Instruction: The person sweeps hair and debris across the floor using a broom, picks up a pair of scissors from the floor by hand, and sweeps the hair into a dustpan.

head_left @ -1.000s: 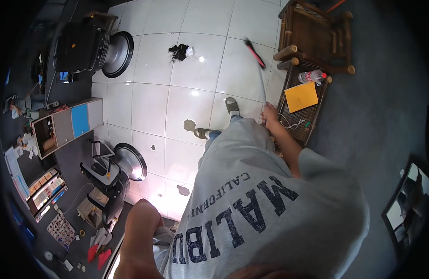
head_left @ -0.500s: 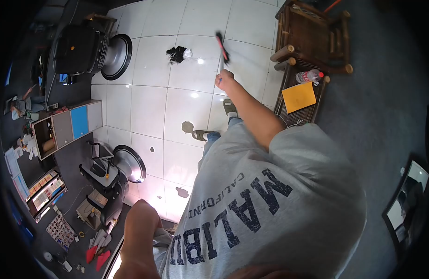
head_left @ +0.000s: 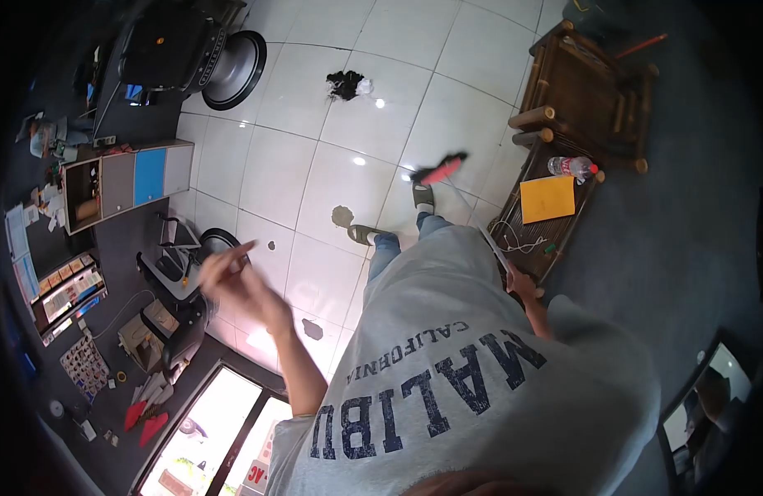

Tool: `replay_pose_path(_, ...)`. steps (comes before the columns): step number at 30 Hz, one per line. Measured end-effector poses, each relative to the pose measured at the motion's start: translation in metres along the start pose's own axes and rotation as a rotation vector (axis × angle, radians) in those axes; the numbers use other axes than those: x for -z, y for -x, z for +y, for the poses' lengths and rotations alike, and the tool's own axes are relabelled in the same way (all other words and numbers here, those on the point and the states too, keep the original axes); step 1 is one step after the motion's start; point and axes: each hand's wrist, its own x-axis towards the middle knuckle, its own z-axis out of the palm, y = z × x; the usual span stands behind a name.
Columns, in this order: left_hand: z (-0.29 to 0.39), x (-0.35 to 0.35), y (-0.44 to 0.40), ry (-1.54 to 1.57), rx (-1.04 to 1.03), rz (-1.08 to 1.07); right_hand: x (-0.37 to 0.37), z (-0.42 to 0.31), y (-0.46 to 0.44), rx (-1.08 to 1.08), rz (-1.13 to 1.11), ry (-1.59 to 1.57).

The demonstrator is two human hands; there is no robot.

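Observation:
My right hand (head_left: 522, 285) is wrapped round the pale handle of a broom (head_left: 440, 171), low by my right side. The broom's red head and black bristles are slightly blurred, just in front of my right sandal (head_left: 423, 194). My left hand (head_left: 245, 289) is raised out to the left, blurred, with its fingers apart and nothing seen in it. Farther ahead on the white tiles lies a pile of dark hair (head_left: 345, 85) with a crumpled white piece (head_left: 365, 87) against it.
On the right, a bamboo bench (head_left: 555, 153) bears a plastic bottle (head_left: 571, 169), a yellow envelope (head_left: 548, 199) and a white cable. To the left are barber chairs (head_left: 162, 45) and a cabinet with a blue door (head_left: 150, 175). Dark patches mark the floor tiles.
My right hand has drawn back to my side, bringing the broom from ahead toward my feet. My left hand has come up into view on the left.

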Motion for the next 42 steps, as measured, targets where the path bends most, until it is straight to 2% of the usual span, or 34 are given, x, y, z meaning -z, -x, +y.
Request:
replay_pose_path(1,-0.029,-0.008,0.023,0.141,0.149,-0.08,-0.011,0.005,-0.009,0.022,0.012,0.018)
replay_pose_path(2,-0.069,-0.005,0.056,0.029,0.341,-0.131,-0.016,0.0,-0.022,-0.02,-0.03,0.034)
replay_pose_path(3,-0.096,-0.005,0.085,-0.026,0.486,-0.175,-0.021,-0.01,-0.036,-0.009,-0.001,-0.115)
replay_pose_path(5,-0.146,0.002,0.143,-0.173,0.648,-0.308,-0.02,-0.041,-0.08,0.018,0.053,-0.411)
replay_pose_path(7,-0.162,0.008,0.18,-0.242,0.65,-0.492,0.013,-0.109,-0.131,0.001,0.057,-0.118)
replay_pose_path(8,-0.171,0.013,0.197,-0.259,0.652,-0.58,0.05,-0.151,-0.129,0.05,0.111,-0.178)
replay_pose_path(9,-0.194,0.021,0.223,-0.254,0.584,-0.662,0.049,-0.17,-0.177,-0.005,0.144,-0.234)
replay_pose_path(12,-0.218,0.043,0.266,-0.238,0.72,-0.763,0.12,-0.253,-0.268,0.056,0.217,-0.103)
replay_pose_path(13,-0.234,0.053,0.284,-0.249,0.772,-0.77,0.138,-0.272,-0.311,0.147,0.346,-0.059)
replay_pose_path(14,-0.245,0.062,0.298,-0.259,0.823,-0.78,0.161,-0.289,-0.36,0.104,0.275,-0.123)
replay_pose_path(15,-0.249,0.07,0.309,-0.241,0.913,-0.75,0.209,-0.316,-0.337,0.12,0.229,-0.295)
replay_pose_path(17,-0.251,0.081,0.328,-0.202,1.092,-0.684,0.268,-0.35,-0.309,0.12,0.192,-0.267)
replay_pose_path(20,-0.247,0.082,0.344,-0.151,1.239,-0.618,0.312,-0.378,-0.236,0.066,0.178,0.07)
replay_pose_path(24,-0.258,0.074,0.361,-0.062,1.32,-0.611,0.282,-0.36,-0.164,0.177,0.211,0.291)
replay_pose_path(28,-0.268,0.055,0.354,-0.018,1.43,-0.62,0.255,-0.358,-0.057,0.342,0.141,0.436)
replay_pose_path(30,-0.294,0.049,0.364,-0.024,1.344,-0.661,0.232,-0.365,-0.053,0.486,0.103,0.536)
replay_pose_path(32,-0.318,0.043,0.367,-0.045,1.204,-0.67,0.222,-0.412,-0.032,0.503,-0.055,0.635)
replay_pose_path(34,-0.332,0.038,0.341,-0.094,1.107,-0.644,0.182,-0.445,-0.054,0.666,-0.063,0.755)
replay_pose_path(36,-0.335,0.039,0.313,-0.11,1.071,-0.584,0.127,-0.472,-0.094,0.947,-0.061,0.832)
replay_pose_path(38,-0.328,0.039,0.269,-0.078,1.146,-0.489,0.078,-0.511,-0.124,1.019,-0.091,0.94)
replay_pose_path(39,-0.335,0.04,0.264,-0.115,1.044,-0.447,0.058,-0.53,-0.142,1.027,-0.101,0.991)
replay_pose_path(42,-0.305,0.039,0.211,-0.14,1.143,-0.305,0.043,-0.573,-0.198,1.065,-0.054,1.006)
